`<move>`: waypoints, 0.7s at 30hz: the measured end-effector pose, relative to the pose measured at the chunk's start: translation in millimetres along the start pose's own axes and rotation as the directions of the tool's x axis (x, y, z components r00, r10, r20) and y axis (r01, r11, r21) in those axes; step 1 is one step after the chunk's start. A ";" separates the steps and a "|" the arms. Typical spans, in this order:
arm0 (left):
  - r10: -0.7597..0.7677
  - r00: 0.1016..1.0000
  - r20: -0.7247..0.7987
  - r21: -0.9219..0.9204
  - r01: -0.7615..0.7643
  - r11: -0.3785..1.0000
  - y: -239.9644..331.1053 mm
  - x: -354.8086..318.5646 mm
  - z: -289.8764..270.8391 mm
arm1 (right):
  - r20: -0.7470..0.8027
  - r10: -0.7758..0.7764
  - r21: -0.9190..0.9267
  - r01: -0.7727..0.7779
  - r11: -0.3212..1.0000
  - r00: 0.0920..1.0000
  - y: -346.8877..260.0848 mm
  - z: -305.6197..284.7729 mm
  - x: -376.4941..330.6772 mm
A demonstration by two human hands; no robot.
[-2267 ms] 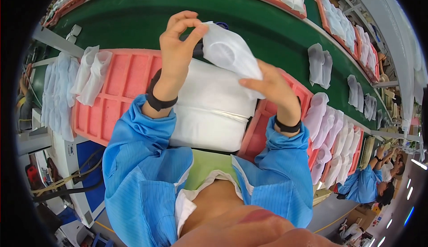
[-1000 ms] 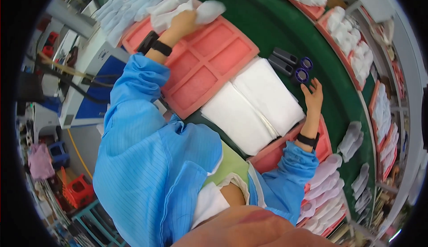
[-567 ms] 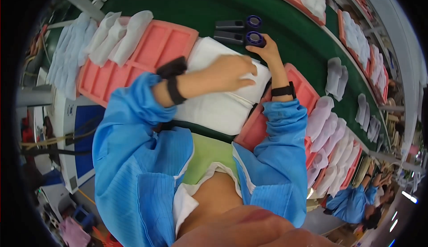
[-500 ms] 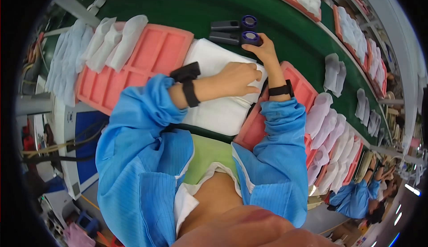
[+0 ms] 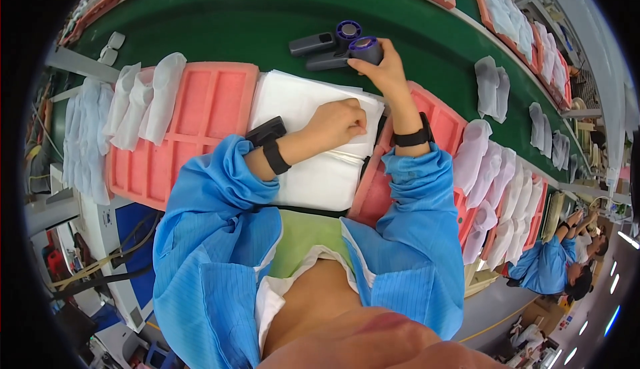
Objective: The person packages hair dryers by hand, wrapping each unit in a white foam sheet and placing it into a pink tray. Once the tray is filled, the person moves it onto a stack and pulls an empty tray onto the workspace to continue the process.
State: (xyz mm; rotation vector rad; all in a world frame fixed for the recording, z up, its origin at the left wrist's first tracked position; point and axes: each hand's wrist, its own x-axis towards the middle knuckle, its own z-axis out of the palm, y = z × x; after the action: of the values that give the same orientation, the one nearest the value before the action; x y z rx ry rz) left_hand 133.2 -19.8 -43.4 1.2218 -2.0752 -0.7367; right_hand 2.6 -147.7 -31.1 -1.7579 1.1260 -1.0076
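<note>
- Right now the right hand [image 5: 381, 70] is gripping a small dark handheld fan with a purple ring head [image 5: 363, 49], fingers curled around the head end; the fan is lying on the green conveyor belt [image 5: 233, 16], just past the far edge of the white stack.
- A second fan of the same kind [image 5: 323, 40] is lying right beside it on the belt, touching or nearly touching the first, with nobody holding it.
- The left hand [image 5: 340, 121] is resting on the stack of white bags [image 5: 300, 136], fingers bent into a narrow pinch at the top sheet near its right edge; whether they are actually gripping the sheet is too hard to tell.
- The stack is sitting between two pink foam trays: the left pink tray [image 5: 193, 129] is lying bare in its middle, and the right pink tray [image 5: 440, 119] is showing under the right forearm.
- White pouches [image 5: 143, 99] are leaning along the left tray's far corner, and more filled white pouches [image 5: 493, 176] are lining up to the right of the right tray.
- Both wrists are wearing black bands, and both arms are in blue sleeves.
- Further off at the right, another person in a blue coat [image 5: 553, 266] is sitting at the line.
</note>
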 end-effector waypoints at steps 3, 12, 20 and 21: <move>-0.080 0.997 -0.020 -0.200 0.074 0.977 -16.8 -0.1 -12.9 | 0.038 -0.005 0.020 0.005 1.000 0.999 -45.1 -33.4 -0.9; -0.303 0.951 0.060 -0.777 0.235 0.585 7.7 11.6 -80.4 | 0.095 -0.287 0.169 0.269 0.948 0.953 -108.1 -122.0 -49.1; -0.373 0.864 -0.337 -0.891 -0.165 0.422 21.8 6.8 -93.8 | 0.180 -0.447 -0.092 0.468 0.879 0.876 -106.2 -15.6 -41.3; -0.412 0.824 -0.389 -0.893 -0.227 0.388 24.1 6.1 -94.9 | 0.172 -0.468 -0.181 0.495 0.850 0.867 -108.1 -6.3 -44.1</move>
State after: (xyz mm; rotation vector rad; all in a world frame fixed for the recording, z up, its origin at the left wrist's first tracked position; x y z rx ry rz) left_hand 187.5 -29.8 37.7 0.7096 -0.7619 -1.1844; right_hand 16.7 -77.1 61.0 -2.3249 0.7481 -1.0745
